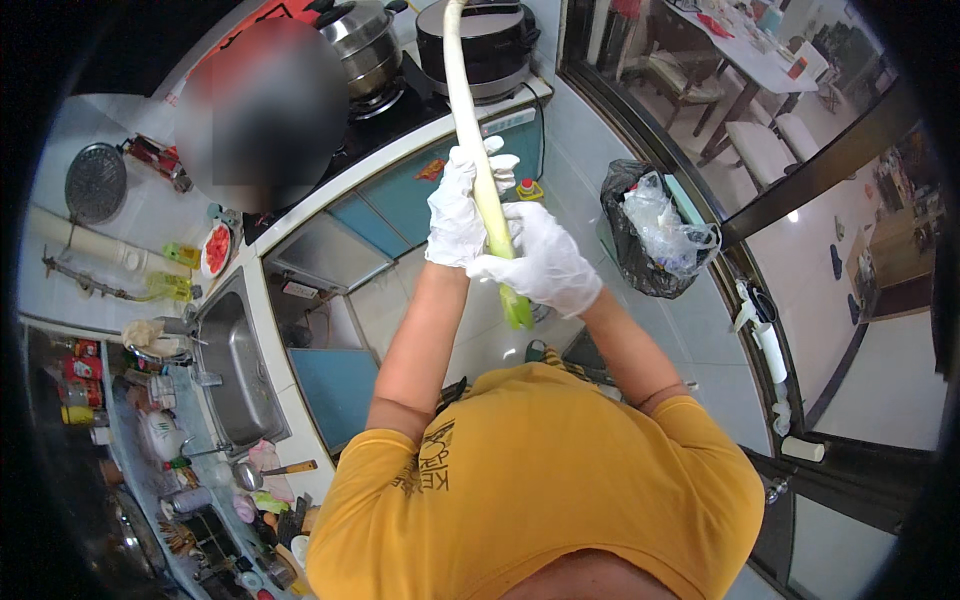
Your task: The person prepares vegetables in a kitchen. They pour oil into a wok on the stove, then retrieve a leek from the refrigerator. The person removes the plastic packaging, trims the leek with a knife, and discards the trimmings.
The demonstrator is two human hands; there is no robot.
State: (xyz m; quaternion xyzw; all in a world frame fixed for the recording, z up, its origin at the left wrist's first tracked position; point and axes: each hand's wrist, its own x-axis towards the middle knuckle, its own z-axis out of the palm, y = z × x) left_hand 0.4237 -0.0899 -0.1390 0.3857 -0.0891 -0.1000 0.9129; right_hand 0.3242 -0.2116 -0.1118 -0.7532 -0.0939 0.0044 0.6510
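A long leek or large scallion (469,120), white at the far end and green at the near end, is held up in front of my body. My left hand (457,206), in a white glove, is closed around its middle from the left, with fingertips showing on the right side. Just below, my right hand (544,259), also in a white glove, grips the lower part with the thumb across the front. The cut green end pokes out beneath both hands. Part of each palm is hidden behind the stalk.
A steel pot (364,49) stands on the black gas stove (420,105), beside a black electric cooker (480,56). At left are a steel sink (240,360) and a plate of red food (217,250). A black trash bag (622,247) sits on the right; below it runs tiled floor.
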